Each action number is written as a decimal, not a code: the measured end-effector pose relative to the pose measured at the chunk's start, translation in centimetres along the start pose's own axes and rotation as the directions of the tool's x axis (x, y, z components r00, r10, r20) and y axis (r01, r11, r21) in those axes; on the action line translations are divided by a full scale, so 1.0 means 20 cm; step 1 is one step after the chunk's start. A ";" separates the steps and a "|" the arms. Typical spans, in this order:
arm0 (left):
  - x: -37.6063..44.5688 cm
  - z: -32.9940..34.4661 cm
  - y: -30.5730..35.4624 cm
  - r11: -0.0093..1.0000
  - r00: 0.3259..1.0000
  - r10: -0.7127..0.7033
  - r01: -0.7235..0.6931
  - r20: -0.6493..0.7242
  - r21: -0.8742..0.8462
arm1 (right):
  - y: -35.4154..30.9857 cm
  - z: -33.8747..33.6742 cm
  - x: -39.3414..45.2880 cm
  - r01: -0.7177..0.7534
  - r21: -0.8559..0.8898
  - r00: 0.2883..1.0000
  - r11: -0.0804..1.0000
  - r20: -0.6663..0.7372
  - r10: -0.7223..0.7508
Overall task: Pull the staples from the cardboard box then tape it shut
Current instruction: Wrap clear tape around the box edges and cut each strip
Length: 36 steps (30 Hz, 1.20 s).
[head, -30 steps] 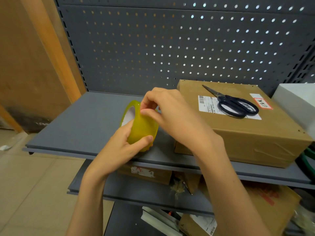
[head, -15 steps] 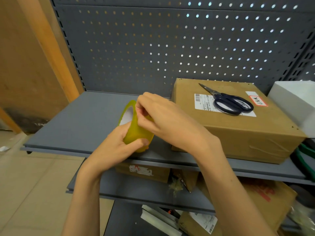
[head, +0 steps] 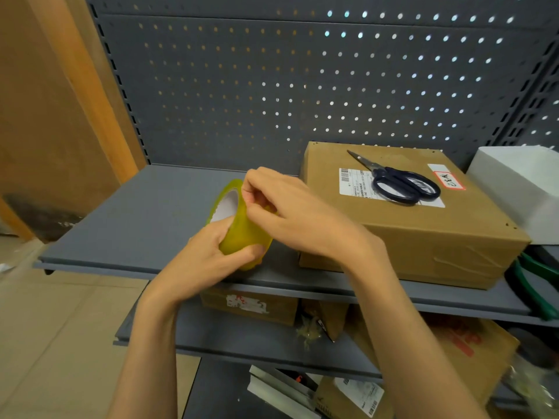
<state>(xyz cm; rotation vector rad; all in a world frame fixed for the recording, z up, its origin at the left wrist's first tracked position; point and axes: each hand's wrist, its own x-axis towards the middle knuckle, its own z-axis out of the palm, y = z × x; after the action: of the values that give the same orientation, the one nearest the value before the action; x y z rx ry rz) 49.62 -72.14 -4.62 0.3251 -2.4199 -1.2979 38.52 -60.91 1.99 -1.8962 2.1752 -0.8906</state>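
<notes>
Left hand (head: 208, 255): raised in front of the body, forearm bare, rising from lower left. Fingers and thumb curled round a roll of tape (head: 242, 228), gripping it from below. Right hand (head: 290, 213): forearm bare, entering from lower right, wrist bent leftward. Fingertips bunched against the roll's upper surface, thumb and forefinger pressed together there.
</notes>
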 end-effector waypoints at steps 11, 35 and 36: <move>0.02 0.00 0.03 0.986 1.000 0.016 -0.015 0.007 -0.166 | 0.01 0.03 -0.04 0.075 0.051 0.987 0.996 -0.144 -0.067; 0.01 0.03 0.02 0.995 0.996 -0.065 0.059 -0.065 -0.084 | 0.03 0.09 -0.07 0.041 0.091 0.953 0.995 -0.303 -0.012; 0.01 0.03 0.02 0.994 0.995 -0.065 0.058 -0.069 -0.089 | 0.03 0.09 -0.07 0.013 0.090 0.959 0.996 -0.283 0.013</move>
<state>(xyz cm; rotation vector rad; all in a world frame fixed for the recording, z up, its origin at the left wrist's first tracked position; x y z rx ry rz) 49.09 -71.62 -4.56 0.4180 -2.3022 -1.3892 39.13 -60.22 -0.26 -1.8217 2.2390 -1.3109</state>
